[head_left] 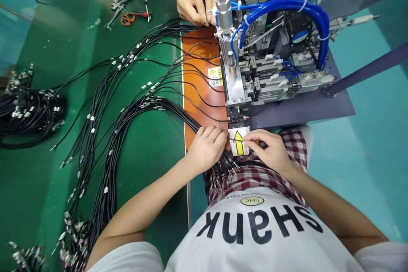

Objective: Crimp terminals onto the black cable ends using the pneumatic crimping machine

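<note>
A single black cable (235,139) runs between my two hands, in front of the yellow arrow label (238,148). My left hand (208,146) is closed on it at the orange plate's near edge. Fingertips of my right hand (269,148) pinch its end beside the label. A thick bundle of black cables (181,114) passes under my left hand; its stripped ends (225,168) hang over my lap. Just beyond my hands is the machine's cable holder (237,119), with several cables leading into its left side across the orange plate (204,108).
Another person's hands (194,2) work at the plate's far end. Blue air tubes (287,4) arch over the machine. Wrenches (127,0) and orange-handled pliers (129,18) lie on the green table (153,144). A coiled cable bundle (35,110) sits at the left.
</note>
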Tool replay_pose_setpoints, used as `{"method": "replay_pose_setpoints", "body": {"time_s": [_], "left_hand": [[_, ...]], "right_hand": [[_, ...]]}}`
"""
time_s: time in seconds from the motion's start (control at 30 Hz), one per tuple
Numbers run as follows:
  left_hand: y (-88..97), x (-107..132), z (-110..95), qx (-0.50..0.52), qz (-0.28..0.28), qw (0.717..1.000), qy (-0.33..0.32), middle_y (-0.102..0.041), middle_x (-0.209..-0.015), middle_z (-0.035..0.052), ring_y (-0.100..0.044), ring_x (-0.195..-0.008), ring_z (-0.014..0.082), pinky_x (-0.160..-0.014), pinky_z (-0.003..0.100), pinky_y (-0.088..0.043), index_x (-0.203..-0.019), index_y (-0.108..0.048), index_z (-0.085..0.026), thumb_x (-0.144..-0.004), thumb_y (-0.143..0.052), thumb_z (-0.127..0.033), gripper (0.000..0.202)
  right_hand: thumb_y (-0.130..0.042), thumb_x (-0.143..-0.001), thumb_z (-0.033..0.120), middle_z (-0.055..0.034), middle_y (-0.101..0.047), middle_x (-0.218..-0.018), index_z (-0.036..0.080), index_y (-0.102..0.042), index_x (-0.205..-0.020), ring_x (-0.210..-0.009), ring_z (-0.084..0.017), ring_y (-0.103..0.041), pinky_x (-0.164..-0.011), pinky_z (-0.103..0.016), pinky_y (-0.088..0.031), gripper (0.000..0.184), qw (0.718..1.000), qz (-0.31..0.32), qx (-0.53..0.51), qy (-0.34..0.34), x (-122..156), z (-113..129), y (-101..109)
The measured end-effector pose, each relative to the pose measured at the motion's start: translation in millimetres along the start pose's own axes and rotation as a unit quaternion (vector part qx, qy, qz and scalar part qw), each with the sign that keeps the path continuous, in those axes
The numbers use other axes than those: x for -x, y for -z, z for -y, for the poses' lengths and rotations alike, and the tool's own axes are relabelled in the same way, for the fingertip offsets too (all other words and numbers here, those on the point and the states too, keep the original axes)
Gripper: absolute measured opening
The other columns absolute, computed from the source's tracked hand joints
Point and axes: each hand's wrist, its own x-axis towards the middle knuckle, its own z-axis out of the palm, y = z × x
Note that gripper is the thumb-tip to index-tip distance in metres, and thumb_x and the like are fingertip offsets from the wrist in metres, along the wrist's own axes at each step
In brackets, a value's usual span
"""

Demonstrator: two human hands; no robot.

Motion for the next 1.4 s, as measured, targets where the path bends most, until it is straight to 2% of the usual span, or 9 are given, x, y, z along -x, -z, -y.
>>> {"method": "replay_pose_setpoints", "body": {"time_s": [0.13,0.2,0.3,0.43,0.63,0.93,1.13,1.27,1.4], "left_hand": [[-4.4,-16.6,-17.0,0.109,-0.011,0.994,-0.001,-0.069,-0.102,0.0101,-0.064,-0.094,0.0239,-0.082,0.039,-0.051,-0.116,-0.059,-0.013,-0.103,-0.047,-0.026,0.023],[-8.9,-21.7,-19.9,0.193,-0.019,0.981,0.017,-0.071,-0.099,0.0088,-0.067,-0.088,0.0198,-0.079,0.033,-0.054,-0.111,-0.061,-0.014,-0.104,-0.043,-0.024,0.022],[-14.5,-22.8,-17.6,0.285,-0.037,0.956,0.065,-0.074,-0.103,0.0088,-0.071,-0.088,0.0175,-0.078,0.029,-0.056,-0.115,-0.062,-0.016,-0.104,-0.044,-0.024,0.023],[-16.0,-20.1,-14.2,0.324,-0.053,0.939,0.105,-0.075,-0.105,0.0098,-0.072,-0.085,0.0167,-0.075,0.027,-0.057,-0.115,-0.064,-0.015,-0.103,-0.048,-0.024,0.022],[-16.0,-20.0,-17.3,0.327,-0.082,0.935,0.113,-0.075,-0.102,0.0074,-0.071,-0.081,0.0143,-0.072,0.025,-0.055,-0.111,-0.064,-0.017,-0.101,-0.051,-0.022,0.017],[-19.1,-18.5,-19.9,0.332,-0.11,0.929,0.119,-0.074,-0.097,0.005,-0.069,-0.078,0.0124,-0.072,0.023,-0.054,-0.109,-0.062,-0.018,-0.1,-0.053,-0.021,0.013],[-20.5,-17.0,-19.1,0.338,-0.092,0.93,0.113,-0.073,-0.1,0.0081,-0.067,-0.079,0.014,-0.072,0.026,-0.054,-0.114,-0.062,-0.017,-0.102,-0.048,-0.023,0.02],[-18.4,-19.2,-17.8,0.438,-0.069,0.884,0.148,-0.067,-0.083,0.0035,-0.06,-0.069,0.011,-0.065,0.022,-0.049,-0.107,-0.064,-0.016,-0.103,-0.047,-0.027,0.02],[-16.6,-21.4,-17.0,0.522,-0.052,0.829,0.195,-0.054,-0.068,-0.0023,-0.048,-0.06,0.0087,-0.059,0.021,-0.042,-0.101,-0.064,-0.017,-0.103,-0.049,-0.032,0.021]], "right_hand": [[-0.071,-0.089,0.023,-0.0034,-0.076,-0.093,0.023,-0.073,-0.097,-0.08,-0.018,-0.072,-0.077,-0.033,-0.059,0.008,0.999,-0.018,-0.018,-0.039,1.0,-2.9,-2.1],[-0.073,-0.088,0.028,-0.0038,-0.077,-0.093,0.023,-0.073,-0.101,-0.079,-0.019,-0.073,-0.076,-0.034,-0.06,0.014,0.994,-0.024,-0.059,-0.085,0.8,-4.1,-0.6],[-0.075,-0.087,0.033,-0.0048,-0.076,-0.095,0.022,-0.071,-0.106,-0.082,-0.02,-0.074,-0.079,-0.034,-0.061,0.023,0.978,-0.018,-0.144,-0.151,-1.8,-5.7,3.3],[-0.074,-0.088,0.037,-0.0024,-0.073,-0.083,0.021,-0.072,-0.1,-0.073,-0.016,-0.071,-0.073,-0.031,-0.06,0.021,0.958,-0.002,-0.215,-0.192,-8.7,-5.9,5.1],[-0.077,-0.085,0.039,0.0005,-0.07,-0.073,0.02,-0.073,-0.09,-0.063,-0.011,-0.064,-0.065,-0.026,-0.055,0.021,0.941,0.013,-0.255,-0.221,-18.3,-7.0,2.7],[-0.083,-0.077,0.037,0.0018,-0.067,-0.068,0.018,-0.071,-0.084,-0.057,-0.01,-0.061,-0.057,-0.023,-0.053,0.024,0.937,0.01,-0.269,-0.223,-20.3,-7.7,-0.9],[-0.078,-0.083,0.039,-0.0005,-0.069,-0.073,0.018,-0.071,-0.088,-0.06,-0.012,-0.063,-0.06,-0.027,-0.053,0.022,0.963,0.016,-0.206,-0.174,-21.1,-12.4,1.1],[-0.073,-0.088,0.036,0.001,-0.066,-0.072,0.019,-0.068,-0.088,-0.057,-0.011,-0.06,-0.056,-0.026,-0.048,0.018,0.97,0.019,-0.188,-0.151,-18.9,-11.4,-7.4],[-0.068,-0.091,0.033,0.0,-0.067,-0.075,0.02,-0.067,-0.085,-0.06,-0.011,-0.057,-0.057,-0.026,-0.043,0.015,0.987,-0.028,-0.119,-0.105,-14.6,-1.7,-18.7]]}}
